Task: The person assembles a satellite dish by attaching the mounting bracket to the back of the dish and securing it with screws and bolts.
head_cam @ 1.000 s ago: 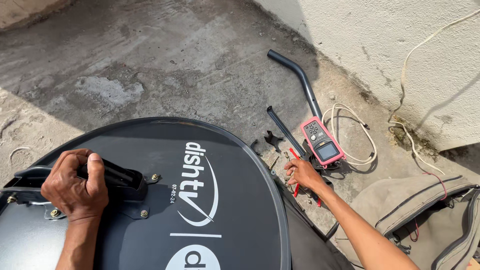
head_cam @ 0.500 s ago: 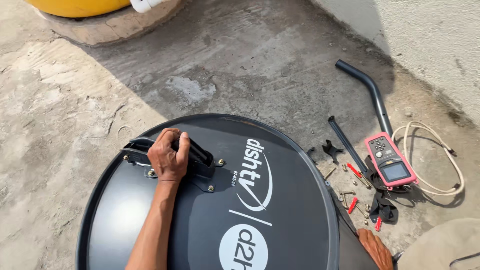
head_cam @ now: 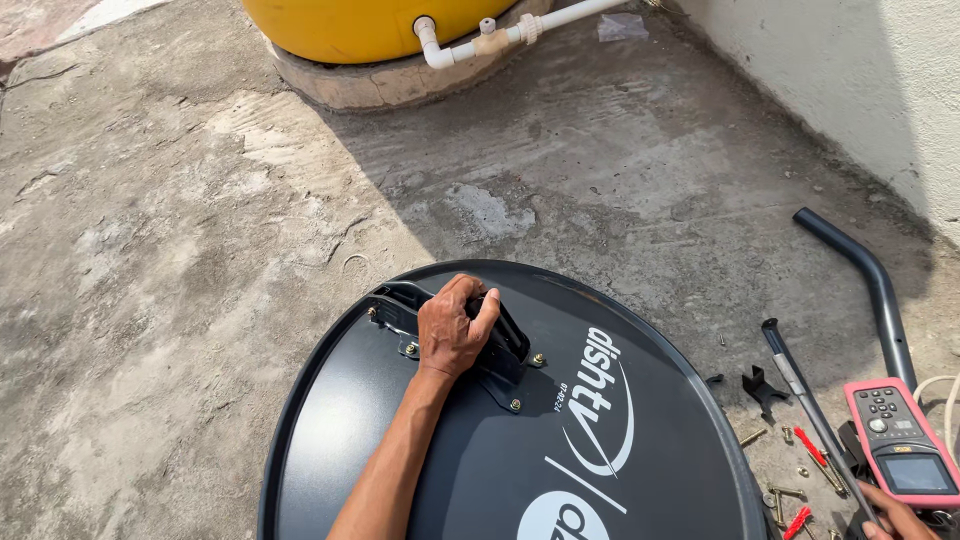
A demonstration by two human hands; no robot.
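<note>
L hand (head_cam: 452, 332) clenched on the black mount bracket (head_cam: 500, 345), which is bolted to the back of the dark dish (head_cam: 620, 470). Dish lies on the concrete floor (head_cam: 180, 300), near centre of view. Bracket sits toward the dish's far-left rim, w/ brass bolts showing around its base.

R hand (head_cam: 895, 517) only partly in frame at near-right edge, fingers by the thin grey rod (head_cam: 800, 392) and next to the pink-cased meter (head_cam: 902, 442). Can't tell if it's gripping anything, mostly cut off.

Loose hw between dish and meter: brass screws (head_cam: 785, 492), red wall plugs (head_cam: 808, 447), small black clip (head_cam: 760, 384). Bent black pipe (head_cam: 868, 282) further right, near the white wall (head_cam: 850, 80). Yellow tank (head_cam: 370, 25) w/ white pipe (head_cam: 520, 30) at far side.

Risks, imo:
- Dish held by one hand on the bracket only. It's curved, so could rock or slide on the concrete and scrape the rim.
- Small hw is loose on rough ground just beside dish edge; any dish shift could scatter or bury the screws.
- Meter is close to the rod; a rod swing could knock it.
</note>
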